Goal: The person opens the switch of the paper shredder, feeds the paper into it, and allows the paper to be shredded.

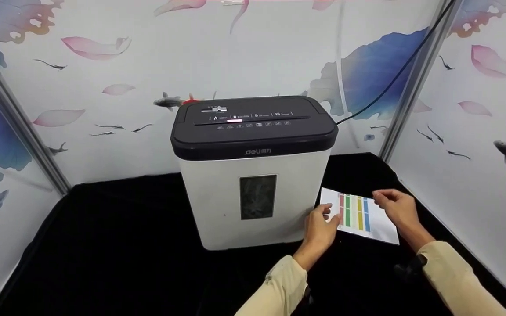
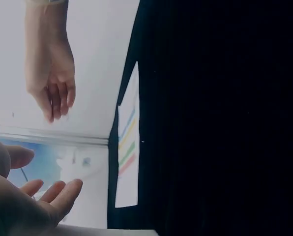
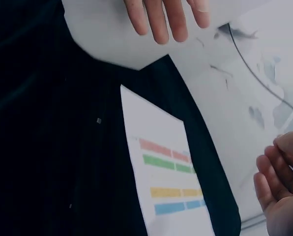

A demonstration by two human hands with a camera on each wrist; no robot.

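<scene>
A white sheet of paper [image 1: 384, 224] with red, green, yellow and blue bars lies flat on the black cloth, right of a paper shredder [image 1: 213, 197]. Over the sheet's left end is my left hand [image 1: 322, 226], fingers relaxed and apart, close to the shredder's side. My right hand [image 1: 397, 210] hovers over the opposite end with loosely bent fingers. Both wrist views show the paper [image 2: 129, 189] apart from the hands. I see nothing held in the left hand [image 2: 43, 199] or the right hand [image 3: 284, 182].
The shredder has a dark lid with a feed slot [image 1: 253, 120] and a small front window [image 1: 258, 197]. A black cable [image 1: 393, 81] runs from behind it up the right corner. Printed wall panels [image 1: 253, 52] enclose the black cloth [image 1: 117, 245]. Small light specks [image 3: 99, 120] lie on the cloth.
</scene>
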